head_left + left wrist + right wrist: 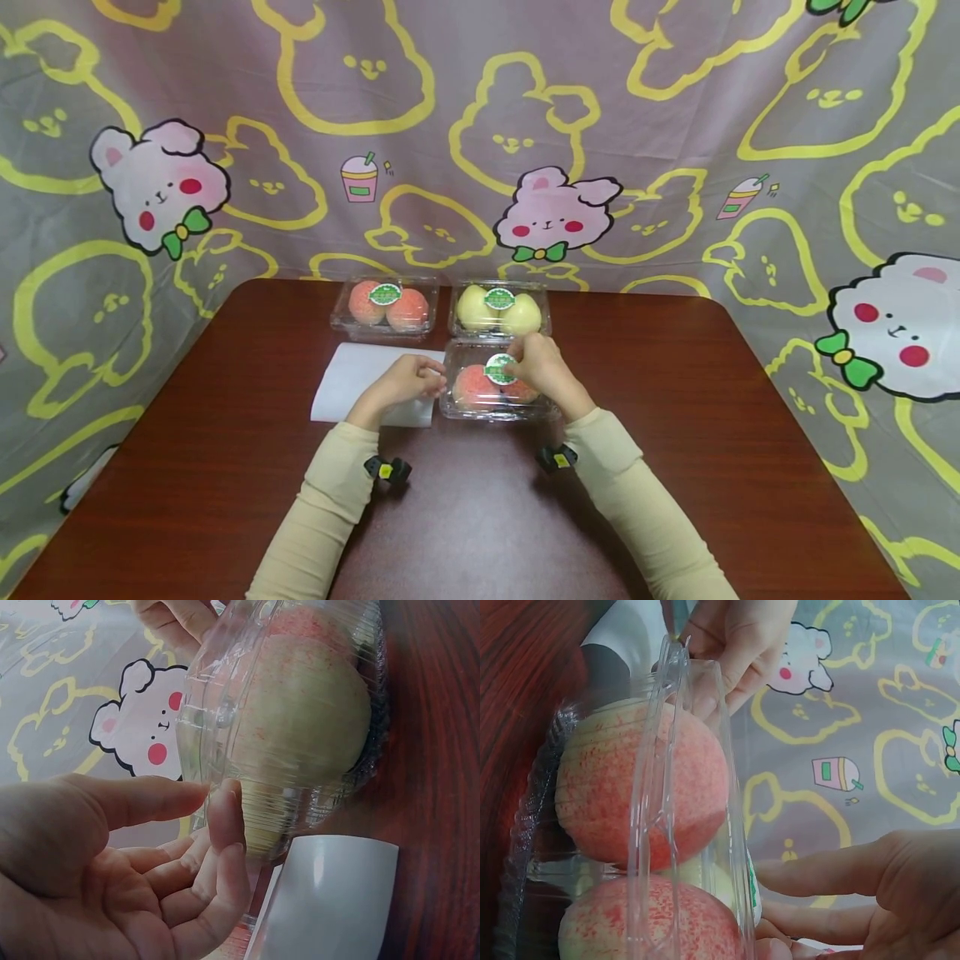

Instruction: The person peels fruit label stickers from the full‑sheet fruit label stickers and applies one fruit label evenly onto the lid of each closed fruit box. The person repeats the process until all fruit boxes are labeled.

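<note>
A clear plastic fruit box (pixel 480 404) with two pinkish-red peaches (pixel 645 784) inside stands on the table. On its lid lies a round green-and-white label (pixel 498 368). My right hand (pixel 543 365) is over the lid, its fingertips touching the label's edge; in the right wrist view its fingers reach out fairly straight. Beside the box's left edge is my left hand (pixel 408 379), fingers loosely bent. Its thumb and forefinger tips come close together by the lid's rim in the left wrist view, with no clear grip on it.
Behind stand two more labelled clear boxes: one of peaches (pixel 367 304) at left, one of yellow-green fruit (pixel 520 317) at right. A white sheet (pixel 345 379) lies partly under my left hand. A patterned curtain (pixel 420 167) surrounds the brown table (pixel 675 400).
</note>
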Demonstrator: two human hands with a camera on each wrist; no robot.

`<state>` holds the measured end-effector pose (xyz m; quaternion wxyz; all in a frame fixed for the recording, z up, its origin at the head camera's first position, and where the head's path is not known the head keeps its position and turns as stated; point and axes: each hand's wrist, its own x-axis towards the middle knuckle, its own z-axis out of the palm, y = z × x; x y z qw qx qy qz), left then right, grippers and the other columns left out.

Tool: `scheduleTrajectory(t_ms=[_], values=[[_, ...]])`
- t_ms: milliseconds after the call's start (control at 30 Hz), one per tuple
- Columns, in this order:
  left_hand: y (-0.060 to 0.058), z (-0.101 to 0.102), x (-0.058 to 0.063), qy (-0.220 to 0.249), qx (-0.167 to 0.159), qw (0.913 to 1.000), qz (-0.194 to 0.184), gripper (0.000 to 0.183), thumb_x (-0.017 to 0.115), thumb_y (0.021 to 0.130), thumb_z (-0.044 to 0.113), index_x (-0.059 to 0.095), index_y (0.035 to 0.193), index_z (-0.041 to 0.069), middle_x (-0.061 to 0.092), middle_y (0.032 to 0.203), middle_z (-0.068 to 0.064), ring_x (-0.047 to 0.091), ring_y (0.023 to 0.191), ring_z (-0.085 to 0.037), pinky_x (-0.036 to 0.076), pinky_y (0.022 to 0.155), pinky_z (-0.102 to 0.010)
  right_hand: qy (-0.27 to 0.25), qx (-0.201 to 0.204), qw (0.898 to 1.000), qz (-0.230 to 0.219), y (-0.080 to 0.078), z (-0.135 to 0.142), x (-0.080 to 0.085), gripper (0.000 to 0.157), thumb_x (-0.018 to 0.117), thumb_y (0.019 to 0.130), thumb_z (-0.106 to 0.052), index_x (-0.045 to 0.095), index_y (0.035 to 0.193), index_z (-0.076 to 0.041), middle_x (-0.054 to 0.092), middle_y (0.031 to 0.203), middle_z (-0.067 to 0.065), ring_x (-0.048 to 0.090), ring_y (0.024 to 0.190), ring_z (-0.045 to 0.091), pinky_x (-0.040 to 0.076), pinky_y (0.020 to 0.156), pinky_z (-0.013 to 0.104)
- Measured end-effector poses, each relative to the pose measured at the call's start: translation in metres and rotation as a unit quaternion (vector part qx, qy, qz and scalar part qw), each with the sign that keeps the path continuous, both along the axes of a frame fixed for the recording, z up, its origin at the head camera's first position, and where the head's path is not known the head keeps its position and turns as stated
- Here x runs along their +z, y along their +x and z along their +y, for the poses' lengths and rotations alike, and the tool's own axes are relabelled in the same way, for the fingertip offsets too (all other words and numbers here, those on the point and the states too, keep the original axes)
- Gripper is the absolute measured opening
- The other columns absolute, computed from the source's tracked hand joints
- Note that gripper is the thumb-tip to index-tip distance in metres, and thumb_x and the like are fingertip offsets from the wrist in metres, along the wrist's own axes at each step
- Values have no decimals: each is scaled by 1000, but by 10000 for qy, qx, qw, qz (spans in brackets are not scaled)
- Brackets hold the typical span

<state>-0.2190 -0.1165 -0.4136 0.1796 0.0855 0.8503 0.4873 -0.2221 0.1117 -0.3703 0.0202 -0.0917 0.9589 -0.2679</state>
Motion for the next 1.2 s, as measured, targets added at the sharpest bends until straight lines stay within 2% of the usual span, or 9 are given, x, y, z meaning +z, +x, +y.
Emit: scheduleTrajectory(t_ms=[67,133,233,300,433,633,867,967,1200], values=[[0,0,0,20,-2,10000,-2,30,53,95,5,56,120,-12,72,91,-21,60,68,-3,53,65,-23,-25,-32,10000,86,1,1,0,14,73,75,-7,61,68,-2,51,63,1,44,66,17,38,59,27],[1,0,1,21,2,10000,-11,30,53,95,5,56,120,-12,72,91,-21,60,68,-3,53,65,-23,-65,-128,9997,202,2,3,0,12,71,78,-7,63,73,0,56,69,6,51,71,21,44,63,31],[1,0,1,-20,5,10000,-10,30,53,95,5,56,120,-11,72,91,-21,61,68,-5,54,65,-23,-166,-192,9987,446,5,6,-2,13,69,82,-7,69,88,4,65,89,17,61,89,30,50,78,42],[0,0,0,-42,8,10000,-9,30,54,95,6,57,120,-11,72,91,-21,62,69,-6,53,65,-23,-236,-32,9976,650,7,9,-5,17,68,84,-7,70,96,6,66,98,22,63,94,34,51,83,46],[0,0,1,-14,37,10000,-35,30,54,95,5,57,120,-11,72,90,-21,62,68,-6,53,64,-23,-264,719,9894,1230,12,13,-12,18,65,86,-6,69,100,5,68,103,21,64,92,32,53,83,45],[1,0,1,42,34,10000,-37,30,53,95,5,56,119,-12,72,89,-21,60,66,-4,53,63,-22,379,1927,9568,2142,22,16,-21,29,66,89,-14,67,112,4,66,117,18,62,113,32,51,98,44],[2,0,2,38,8,10000,-19,30,52,94,5,56,120,-12,71,90,-21,60,66,-3,52,63,-22,973,2736,9340,2082,29,18,-30,42,59,94,-24,59,127,3,57,137,22,52,131,36,37,111,55],[2,0,2,57,-9,10000,-24,31,53,95,5,56,120,-12,71,89,-21,60,66,-3,53,63,-21,1116,2763,9344,1952,30,19,-34,46,55,96,-27,55,132,1,53,142,20,49,135,35,33,113,57],[1,0,2,45,-21,10000,-23,31,53,95,5,56,120,-12,71,90,-21,60,67,-4,53,65,-22,1190,2345,9559,1306,33,24,-33,54,52,98,-33,46,141,-2,41,152,16,37,144,31,24,118,58]])
